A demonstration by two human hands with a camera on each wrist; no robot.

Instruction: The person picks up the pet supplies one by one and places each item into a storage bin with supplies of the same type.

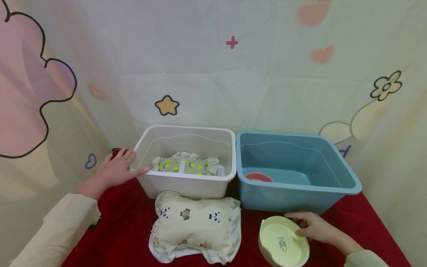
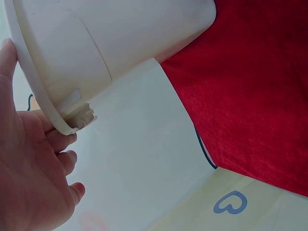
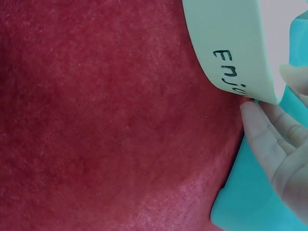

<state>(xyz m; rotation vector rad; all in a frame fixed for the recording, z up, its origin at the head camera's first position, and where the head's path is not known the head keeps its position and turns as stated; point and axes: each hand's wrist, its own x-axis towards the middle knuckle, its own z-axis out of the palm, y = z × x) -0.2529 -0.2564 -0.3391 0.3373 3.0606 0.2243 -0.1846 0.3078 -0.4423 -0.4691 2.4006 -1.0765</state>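
Observation:
My left hand [image 1: 116, 168] rests on the left rim of a white bin [image 1: 186, 185], fingers spread and thumb along the front edge. In the left wrist view, the white rim passes between thumb and fingers. Inside the bin lies a frilled lemon-print pillow [image 1: 197, 167]. At the lower right, my right hand [image 1: 313, 226] pinches the rim of a pale yellow bowl [image 1: 281, 237], thumb on the inside and fingers outside. A dark drawing marks its inner bottom; the right wrist view shows lettering on its wall.
A blue bin [image 1: 293, 196] stands right of the white one, with a pink-red round item [image 1: 258, 177] partly hidden behind its front wall. A cream frilled pillow [image 1: 197, 222] with animal prints lies before the white bin. Red cloth [image 1: 116, 222] covers the table; a printed curtain [image 1: 200, 89] hangs behind.

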